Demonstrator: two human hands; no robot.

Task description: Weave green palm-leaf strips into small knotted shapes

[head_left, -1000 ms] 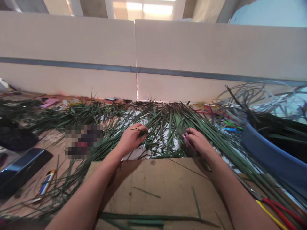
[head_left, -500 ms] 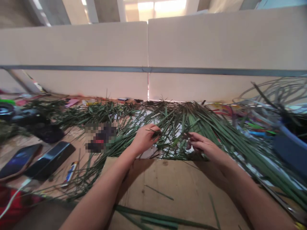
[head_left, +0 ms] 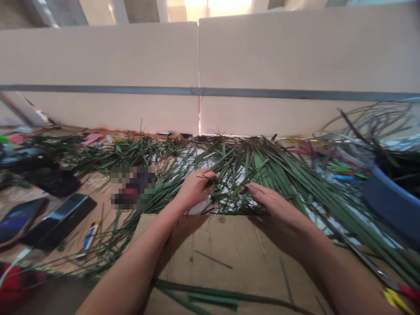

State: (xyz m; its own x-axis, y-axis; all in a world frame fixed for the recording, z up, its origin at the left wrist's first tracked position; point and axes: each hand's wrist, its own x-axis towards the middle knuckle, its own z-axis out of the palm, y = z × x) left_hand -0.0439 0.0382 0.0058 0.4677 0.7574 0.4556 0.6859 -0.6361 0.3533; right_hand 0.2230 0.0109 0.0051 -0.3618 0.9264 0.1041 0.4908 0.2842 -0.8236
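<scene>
A wide heap of long green leaf strips (head_left: 278, 170) covers the table in front of a beige partition. My left hand (head_left: 193, 190) rests in the heap with its fingers pinched on a small bunch of thin green strips (head_left: 208, 179). My right hand (head_left: 267, 201) lies just to the right of it, fingers stretched out flat over the strips and reaching towards the left hand. A sheet of brown cardboard (head_left: 229, 258) lies under both forearms, with a few loose strips on it.
Two dark phones (head_left: 55, 221) and a small tube (head_left: 89, 236) lie at the left. A blue tub (head_left: 390, 205) holding dark strips stands at the right, with coiled pale strips behind it. Red and yellow tool handles (head_left: 398, 297) show at the bottom right.
The view swung left, then settled. My right hand opened out flat and slid left towards the left hand; the pink thing seen in it earlier no longer shows. The left hand kept its pinch.
</scene>
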